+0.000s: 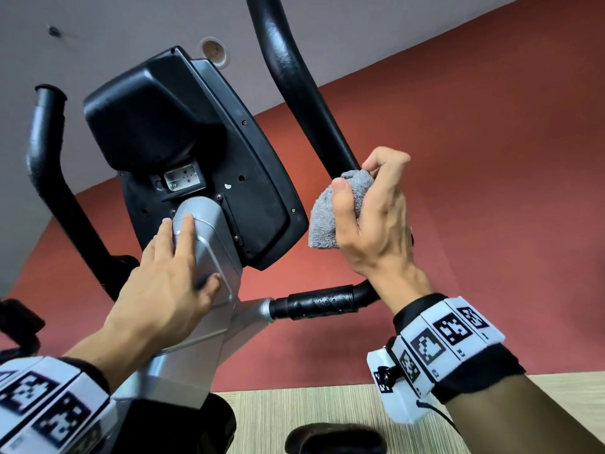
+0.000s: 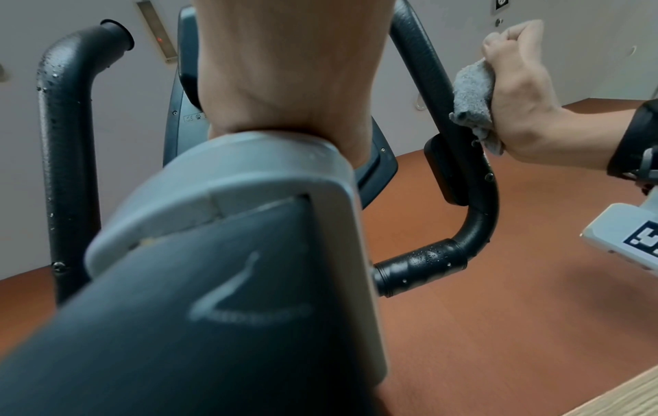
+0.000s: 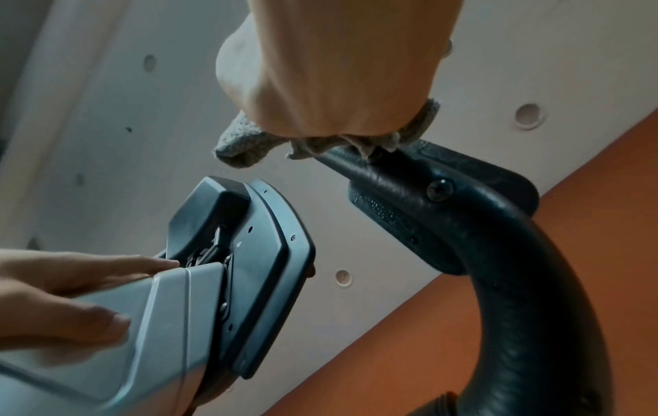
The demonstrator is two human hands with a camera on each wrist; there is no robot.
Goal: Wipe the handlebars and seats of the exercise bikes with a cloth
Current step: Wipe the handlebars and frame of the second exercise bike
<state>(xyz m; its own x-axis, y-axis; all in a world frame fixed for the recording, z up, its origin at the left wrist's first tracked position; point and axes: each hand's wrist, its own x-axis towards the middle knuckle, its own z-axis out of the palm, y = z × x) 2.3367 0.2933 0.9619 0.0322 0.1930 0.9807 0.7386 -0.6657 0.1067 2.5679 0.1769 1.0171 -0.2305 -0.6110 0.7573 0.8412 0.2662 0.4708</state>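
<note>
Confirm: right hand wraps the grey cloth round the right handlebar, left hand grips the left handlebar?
Not quite. The left hand rests on the silver console post, not the left handlebar, as the head view shows. The right hand does wrap the grey cloth round the right handlebar.

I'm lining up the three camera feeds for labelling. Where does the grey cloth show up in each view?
Head: the grey cloth sits right of centre, gripped by the right hand against the right handlebar.
Left wrist: upper right, between that hand and the bar.
Right wrist: upper centre, bunched under the fist on the bar.
Shared landmark: the black console, in all three views.
</note>
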